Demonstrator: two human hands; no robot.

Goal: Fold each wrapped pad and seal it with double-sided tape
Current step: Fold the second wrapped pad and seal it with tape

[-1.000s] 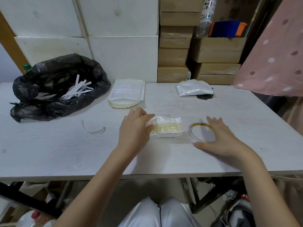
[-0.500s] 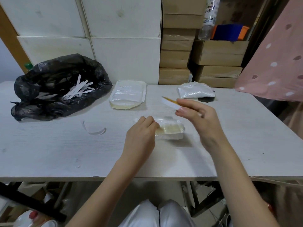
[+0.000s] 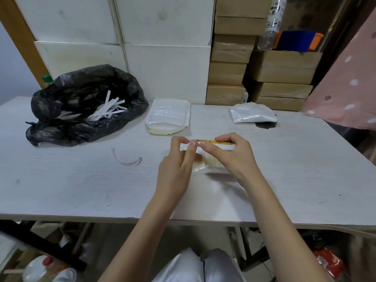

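Observation:
A folded, clear-wrapped pad (image 3: 207,165) lies on the white table (image 3: 81,184), partly hidden under both hands. Above it my right hand (image 3: 234,157) holds a thin roll of double-sided tape (image 3: 215,142), seen edge-on with a yellow rim. My left hand (image 3: 179,165) has its fingertips at the roll's left end, pinching at the tape there. A flat wrapped pad (image 3: 168,117) lies further back, and a white folded packet (image 3: 252,115) sits at the back right.
A black plastic bag (image 3: 81,106) holding several white paper strips sits at the back left. A curled clear strip (image 3: 127,159) lies on the table left of my hands. White and brown boxes stand stacked behind the table. Pink dotted fabric (image 3: 350,82) hangs at the right.
My right hand lifted the tape roll off the table and brought it over the folded pad. My left hand left the pad and rose to the roll's end.

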